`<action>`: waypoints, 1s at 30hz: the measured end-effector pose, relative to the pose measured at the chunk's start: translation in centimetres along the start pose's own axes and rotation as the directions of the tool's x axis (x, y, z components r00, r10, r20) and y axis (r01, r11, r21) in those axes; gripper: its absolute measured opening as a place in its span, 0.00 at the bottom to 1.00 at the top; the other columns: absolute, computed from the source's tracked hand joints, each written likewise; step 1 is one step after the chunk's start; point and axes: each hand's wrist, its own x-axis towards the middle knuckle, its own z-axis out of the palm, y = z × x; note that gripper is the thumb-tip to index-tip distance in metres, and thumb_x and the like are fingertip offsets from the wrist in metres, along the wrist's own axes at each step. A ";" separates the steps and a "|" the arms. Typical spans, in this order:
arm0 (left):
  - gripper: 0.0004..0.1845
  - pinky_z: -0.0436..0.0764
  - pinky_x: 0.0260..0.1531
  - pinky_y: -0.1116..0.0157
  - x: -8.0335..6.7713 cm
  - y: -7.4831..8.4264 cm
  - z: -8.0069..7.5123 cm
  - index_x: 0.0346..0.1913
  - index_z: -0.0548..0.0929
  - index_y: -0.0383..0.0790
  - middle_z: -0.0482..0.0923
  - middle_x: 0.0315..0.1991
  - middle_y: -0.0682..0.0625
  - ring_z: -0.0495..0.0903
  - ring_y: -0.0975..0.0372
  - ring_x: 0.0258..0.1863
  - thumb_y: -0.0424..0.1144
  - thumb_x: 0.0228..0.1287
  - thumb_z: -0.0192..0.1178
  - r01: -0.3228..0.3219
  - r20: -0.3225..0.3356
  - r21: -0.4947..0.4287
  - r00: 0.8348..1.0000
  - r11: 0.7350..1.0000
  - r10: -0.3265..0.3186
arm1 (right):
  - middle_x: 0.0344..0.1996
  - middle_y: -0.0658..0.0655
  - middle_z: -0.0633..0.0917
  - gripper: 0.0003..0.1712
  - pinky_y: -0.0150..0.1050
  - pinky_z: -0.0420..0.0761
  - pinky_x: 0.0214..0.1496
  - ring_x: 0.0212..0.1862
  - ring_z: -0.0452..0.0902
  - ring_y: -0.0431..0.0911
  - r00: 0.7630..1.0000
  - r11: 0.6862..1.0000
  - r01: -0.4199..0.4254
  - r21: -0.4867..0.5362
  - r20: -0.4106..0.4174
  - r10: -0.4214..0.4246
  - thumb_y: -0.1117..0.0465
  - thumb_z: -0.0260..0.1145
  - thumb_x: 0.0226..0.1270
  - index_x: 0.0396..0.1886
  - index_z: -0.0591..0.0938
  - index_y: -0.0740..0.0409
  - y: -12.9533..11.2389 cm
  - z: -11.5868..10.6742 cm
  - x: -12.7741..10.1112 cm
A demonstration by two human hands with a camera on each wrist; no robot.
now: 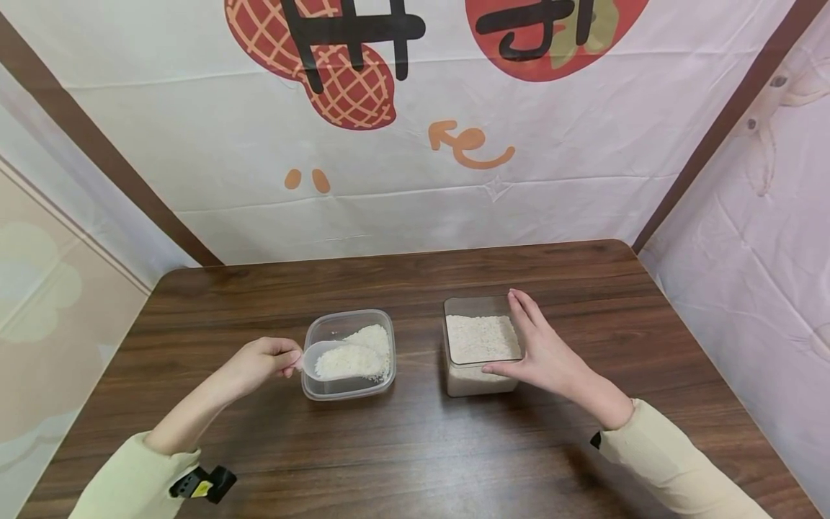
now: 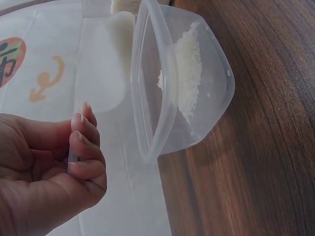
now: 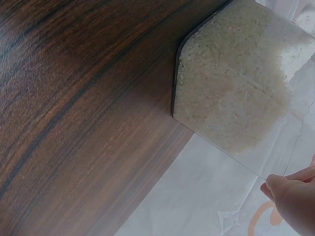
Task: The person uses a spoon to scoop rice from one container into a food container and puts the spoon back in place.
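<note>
My left hand (image 1: pixel 264 360) pinches the handle of a translucent scoop (image 1: pixel 313 356) heaped with white rice. The scoop is over a clear plastic food box (image 1: pixel 344 394), where more rice (image 1: pixel 374 337) lies piled toward the right side. In the left wrist view, curled fingers (image 2: pixel 87 169) enclose the thin handle, and the scoop bowl (image 2: pixel 103 64) looks pale and blurred beside the box's rim. To the right, my right hand (image 1: pixel 547 357) holds a square clear rice container (image 1: pixel 481 382) at its rim, thumb in front and fingers farther back. Rice (image 3: pixel 226 83) shows through its wall in the right wrist view.
Both containers stand on a dark wood-grain table (image 1: pixel 415 461). Behind its far edge hangs a white printed cloth (image 1: pixel 402 223), with further cloth sheets at the left and right sides. Table surface separates the two containers.
</note>
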 end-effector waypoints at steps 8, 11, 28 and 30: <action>0.11 0.66 0.23 0.70 0.0 -0.2 0.3 0.27 0.77 0.33 0.69 0.20 0.52 0.66 0.67 0.23 0.31 0.65 0.48 0.015 -0.036 0.094 0.999 0.995 -0.012 | 0.68 0.62 0.50 0.67 0.52 0.62 0.61 0.66 0.54 0.57 1.000 1.000 0.006 -0.009 -0.004 -0.006 0.34 0.69 0.42 0.69 0.47 0.67 0.1 0.1 0.0; 0.11 0.65 0.22 0.70 0.0 -0.2 0.3 0.26 0.77 0.35 0.69 0.20 0.53 0.65 0.67 0.22 0.31 0.65 0.48 0.014 -0.042 0.115 0.999 0.993 -0.009 | 0.68 0.62 0.50 0.67 0.52 0.62 0.61 0.66 0.54 0.57 1.000 1.000 0.005 -0.009 -0.004 -0.006 0.34 0.69 0.41 0.69 0.47 0.67 0.1 0.1 0.0; 0.12 0.63 0.21 0.66 -0.2 1.0 0.6 0.23 0.76 0.42 0.67 0.17 0.55 0.64 0.64 0.19 0.31 0.63 0.50 0.010 -0.116 0.392 0.992 0.920 0.039 | 0.68 0.61 0.50 0.67 0.51 0.62 0.61 0.65 0.56 0.56 1.000 1.000 0.021 -0.012 -0.016 -0.021 0.34 0.69 0.41 0.69 0.46 0.66 0.2 0.2 0.1; 0.12 0.63 0.22 0.66 -0.2 1.1 0.7 0.22 0.75 0.42 0.67 0.17 0.55 0.64 0.64 0.20 0.30 0.63 0.49 0.016 -0.118 0.404 0.992 0.915 0.035 | 0.68 0.62 0.50 0.67 0.51 0.62 0.61 0.65 0.55 0.56 1.000 1.000 0.023 -0.014 -0.014 -0.023 0.34 0.69 0.41 0.69 0.46 0.67 0.2 0.1 0.0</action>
